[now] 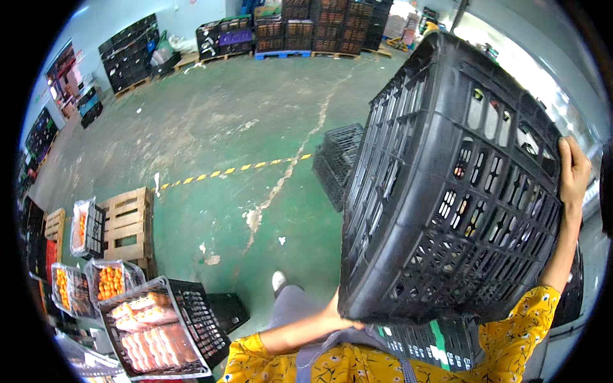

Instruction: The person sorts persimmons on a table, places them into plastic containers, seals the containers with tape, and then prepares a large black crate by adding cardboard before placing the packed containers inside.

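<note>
A large black slatted plastic crate [431, 182] is held up, tilted, in front of my body on the right. At its far right rim, my right hand [573, 165] grips the edge with the fingers partly hidden. My left hand [342, 311] is at the crate's lower left corner, most of its fingers hidden by the crate. Close to my waist, below the held crate, stands another dark crate [412, 342] with green tape on it. The inside of the held crate cannot be seen.
Another black crate [337, 163] sits on the green floor behind the held one. At left, a crate of packed pale produce [143, 330], crates of orange fruit [110, 282] and a wooden pallet [125, 225] stand close. Stacked crates [330, 26] line the far wall.
</note>
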A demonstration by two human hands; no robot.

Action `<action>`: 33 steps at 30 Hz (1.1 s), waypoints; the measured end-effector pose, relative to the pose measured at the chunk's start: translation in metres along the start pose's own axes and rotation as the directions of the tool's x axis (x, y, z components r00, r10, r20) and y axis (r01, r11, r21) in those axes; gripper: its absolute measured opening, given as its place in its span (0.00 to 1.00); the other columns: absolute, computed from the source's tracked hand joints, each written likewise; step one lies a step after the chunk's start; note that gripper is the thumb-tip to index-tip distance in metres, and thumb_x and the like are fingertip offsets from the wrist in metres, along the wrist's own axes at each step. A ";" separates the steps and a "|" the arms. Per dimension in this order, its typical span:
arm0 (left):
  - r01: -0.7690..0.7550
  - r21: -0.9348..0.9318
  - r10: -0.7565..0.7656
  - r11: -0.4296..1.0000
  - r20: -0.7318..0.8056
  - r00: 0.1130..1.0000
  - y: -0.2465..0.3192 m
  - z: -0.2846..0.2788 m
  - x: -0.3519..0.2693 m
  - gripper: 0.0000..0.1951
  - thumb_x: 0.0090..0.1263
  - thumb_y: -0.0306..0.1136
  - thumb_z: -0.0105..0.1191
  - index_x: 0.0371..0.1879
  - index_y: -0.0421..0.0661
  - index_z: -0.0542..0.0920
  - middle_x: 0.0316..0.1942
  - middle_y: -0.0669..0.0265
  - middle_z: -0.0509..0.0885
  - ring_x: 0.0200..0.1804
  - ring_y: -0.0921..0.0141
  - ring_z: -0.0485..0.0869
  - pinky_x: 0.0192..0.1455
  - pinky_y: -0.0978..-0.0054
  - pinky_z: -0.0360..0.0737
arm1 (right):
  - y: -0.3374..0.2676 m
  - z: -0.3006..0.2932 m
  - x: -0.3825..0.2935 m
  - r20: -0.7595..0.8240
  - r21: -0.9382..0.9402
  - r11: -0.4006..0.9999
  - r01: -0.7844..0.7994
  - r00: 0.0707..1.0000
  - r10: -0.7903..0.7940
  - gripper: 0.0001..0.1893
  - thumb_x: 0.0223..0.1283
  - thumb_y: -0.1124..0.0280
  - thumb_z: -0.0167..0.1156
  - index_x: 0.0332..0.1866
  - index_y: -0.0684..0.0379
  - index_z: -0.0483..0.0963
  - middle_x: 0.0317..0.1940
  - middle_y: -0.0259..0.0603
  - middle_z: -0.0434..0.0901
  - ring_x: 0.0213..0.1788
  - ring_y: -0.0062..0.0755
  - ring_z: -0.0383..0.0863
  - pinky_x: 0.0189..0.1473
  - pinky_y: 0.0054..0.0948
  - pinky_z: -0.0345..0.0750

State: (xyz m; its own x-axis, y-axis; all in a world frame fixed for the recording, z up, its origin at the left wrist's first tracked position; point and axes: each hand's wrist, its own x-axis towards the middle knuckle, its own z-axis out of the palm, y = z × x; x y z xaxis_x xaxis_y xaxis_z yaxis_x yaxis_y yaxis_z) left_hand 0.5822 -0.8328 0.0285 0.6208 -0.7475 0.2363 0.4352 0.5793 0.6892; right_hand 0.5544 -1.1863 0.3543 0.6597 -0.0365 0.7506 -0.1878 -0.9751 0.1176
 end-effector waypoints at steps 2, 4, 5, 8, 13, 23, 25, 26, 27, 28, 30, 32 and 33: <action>-0.022 0.033 0.026 0.999 -0.096 0.995 0.028 -0.027 0.012 0.36 0.54 0.54 0.49 0.57 0.44 0.58 0.37 0.57 0.73 0.34 0.71 0.70 0.34 0.76 0.65 | -0.031 0.042 0.030 0.034 -0.094 0.995 0.037 0.999 -0.033 0.14 0.64 0.66 0.49 0.31 0.69 0.68 0.20 0.42 0.64 0.26 0.22 0.62 0.30 0.24 0.63; -0.031 0.064 0.044 0.997 -0.215 0.976 0.042 -0.049 0.028 0.33 0.57 0.58 0.40 0.54 0.44 0.62 0.30 0.60 0.74 0.27 0.75 0.67 0.27 0.79 0.61 | -0.033 0.097 0.045 0.076 -0.027 0.998 0.059 0.995 -0.056 0.14 0.64 0.65 0.49 0.35 0.69 0.72 0.21 0.48 0.70 0.26 0.23 0.66 0.31 0.25 0.66; -0.035 0.050 0.045 0.998 -0.230 0.972 0.046 -0.052 0.042 0.32 0.59 0.61 0.36 0.52 0.45 0.64 0.26 0.61 0.75 0.24 0.77 0.66 0.24 0.81 0.60 | -0.027 0.097 0.051 0.112 -0.017 0.999 0.050 0.993 -0.048 0.14 0.64 0.65 0.49 0.37 0.69 0.73 0.22 0.49 0.73 0.27 0.23 0.68 0.32 0.25 0.67; -0.037 0.065 0.058 0.997 -0.365 0.929 0.067 -0.078 0.068 0.36 0.64 0.68 0.24 0.48 0.46 0.71 0.15 0.65 0.77 0.13 0.82 0.63 0.14 0.85 0.54 | -0.038 0.162 0.061 0.258 -0.013 1.000 -0.017 0.966 0.020 0.14 0.64 0.65 0.50 0.35 0.69 0.73 0.23 0.49 0.74 0.24 0.26 0.68 0.31 0.26 0.68; 0.015 -0.001 -0.012 1.000 -0.609 0.793 0.099 -0.132 0.074 0.36 0.65 0.67 0.20 0.48 0.46 0.70 0.16 0.65 0.77 0.14 0.81 0.67 0.12 0.87 0.54 | -0.119 0.284 0.091 0.304 0.161 0.985 0.059 0.947 -0.106 0.15 0.62 0.62 0.52 0.28 0.65 0.73 0.16 0.51 0.68 0.18 0.34 0.63 0.24 0.34 0.64; 0.018 -0.012 -0.017 1.000 -0.935 0.355 0.099 -0.218 0.107 0.21 0.65 0.53 0.49 0.20 0.47 0.73 0.14 0.64 0.78 0.09 0.79 0.65 0.10 0.84 0.57 | -0.223 0.478 0.120 0.680 0.422 0.893 -0.158 0.706 -0.197 0.25 0.55 0.48 0.55 0.22 0.65 0.70 0.16 0.51 0.67 0.19 0.40 0.65 0.26 0.35 0.65; -0.070 -0.032 -0.020 0.997 -0.985 0.174 0.112 -0.228 0.103 0.16 0.63 0.48 0.54 0.28 0.47 0.74 0.17 0.65 0.79 0.10 0.80 0.67 0.10 0.85 0.57 | -0.267 0.487 0.126 0.719 0.421 0.905 -0.067 0.632 -0.288 0.26 0.55 0.44 0.52 0.25 0.62 0.73 0.24 0.54 0.73 0.29 0.53 0.74 0.31 0.38 0.69; -0.113 -0.017 0.002 0.993 -0.986 0.170 0.126 -0.228 0.105 0.14 0.60 0.43 0.58 0.31 0.46 0.73 0.21 0.66 0.79 0.13 0.79 0.70 0.13 0.84 0.63 | -0.278 0.503 0.125 0.687 0.492 0.867 -0.075 0.644 -0.335 0.26 0.55 0.43 0.51 0.26 0.62 0.73 0.23 0.53 0.74 0.29 0.52 0.75 0.31 0.38 0.70; -0.153 -0.009 0.018 0.988 -0.985 0.171 0.139 -0.230 0.111 0.14 0.57 0.37 0.61 0.35 0.45 0.72 0.24 0.67 0.80 0.16 0.78 0.74 0.16 0.83 0.69 | -0.280 0.520 0.120 0.665 0.490 0.868 -0.083 0.680 -0.310 0.26 0.56 0.43 0.50 0.27 0.60 0.75 0.22 0.51 0.75 0.27 0.51 0.76 0.31 0.38 0.71; -0.120 0.122 0.142 0.985 -0.974 0.178 0.142 -0.242 0.115 0.15 0.56 0.33 0.62 0.38 0.45 0.72 0.27 0.68 0.80 0.18 0.78 0.74 0.18 0.83 0.70 | -0.283 0.534 0.113 0.652 0.502 0.854 -0.137 0.708 -0.270 0.26 0.56 0.43 0.50 0.26 0.59 0.75 0.21 0.50 0.75 0.27 0.50 0.76 0.31 0.38 0.71; 0.128 0.202 0.181 0.971 -0.971 0.156 0.161 -0.260 0.115 0.20 0.54 0.24 0.61 0.46 0.42 0.71 0.35 0.68 0.79 0.29 0.76 0.78 0.32 0.81 0.76 | -0.288 0.555 0.101 0.667 0.502 0.829 -0.246 0.721 -0.189 0.25 0.56 0.43 0.50 0.26 0.58 0.76 0.20 0.48 0.76 0.26 0.48 0.77 0.30 0.37 0.71; 0.085 0.367 0.355 0.926 -0.925 0.135 0.172 -0.274 0.139 0.22 0.55 0.23 0.60 0.48 0.43 0.69 0.37 0.69 0.77 0.30 0.78 0.74 0.29 0.81 0.67 | -0.283 0.571 0.085 0.721 0.467 0.796 -0.384 0.687 -0.091 0.25 0.56 0.42 0.50 0.26 0.57 0.76 0.18 0.47 0.75 0.25 0.46 0.77 0.29 0.36 0.71; 0.082 0.465 0.449 0.881 -0.879 0.159 0.176 -0.286 0.150 0.20 0.55 0.24 0.60 0.47 0.44 0.70 0.35 0.71 0.77 0.25 0.81 0.72 0.21 0.83 0.63 | -0.279 0.576 0.074 0.730 0.454 0.770 -0.448 0.682 -0.034 0.26 0.56 0.43 0.50 0.26 0.58 0.76 0.18 0.45 0.75 0.24 0.44 0.76 0.29 0.34 0.70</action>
State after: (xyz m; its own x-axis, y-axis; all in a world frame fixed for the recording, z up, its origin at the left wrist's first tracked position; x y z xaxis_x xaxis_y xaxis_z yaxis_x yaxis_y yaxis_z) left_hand 0.9385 -0.7497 -0.0111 0.8674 0.4273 -0.2552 0.1314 0.2980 0.9455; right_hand 1.0744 -1.0432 0.0024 0.9879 -0.1512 0.0330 -0.1096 -0.8341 -0.5407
